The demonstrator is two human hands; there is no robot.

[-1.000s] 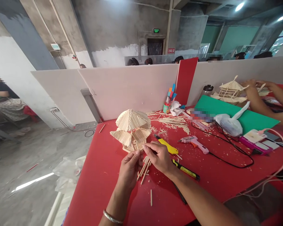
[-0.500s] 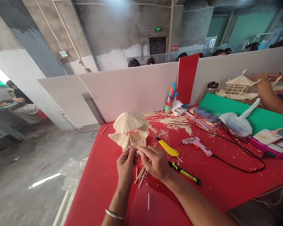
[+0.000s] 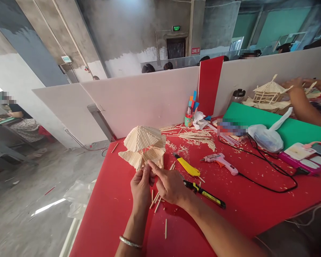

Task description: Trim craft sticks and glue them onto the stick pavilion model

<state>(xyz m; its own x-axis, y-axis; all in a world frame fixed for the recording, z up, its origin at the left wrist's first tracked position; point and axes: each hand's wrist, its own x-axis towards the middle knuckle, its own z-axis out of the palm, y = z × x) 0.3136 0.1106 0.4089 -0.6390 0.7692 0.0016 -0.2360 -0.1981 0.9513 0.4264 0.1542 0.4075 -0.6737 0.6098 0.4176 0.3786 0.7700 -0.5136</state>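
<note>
One right hand [image 3: 172,186] finger now straighter at model [image 3: 142,138], likely adjusting; left hand [image 3: 141,184] alongside; can't tell either grip.

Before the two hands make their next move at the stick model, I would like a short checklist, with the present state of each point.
1. Stick model stands upright on the red table: ok.
2. Left hand and right hand both at the model's near side: ok.
3. A piece held firmly in the left hand's grip: cannot tell, the fingers hide it.
4. Glue gun apart from both hands: ok, it lies to their right; its heat does not show.
5. Black-and-yellow tool well away from the right arm: not ok, one end lies close beside the wrist.
6. Space below the hands free of loose sticks: not ok, several lie there.
</note>
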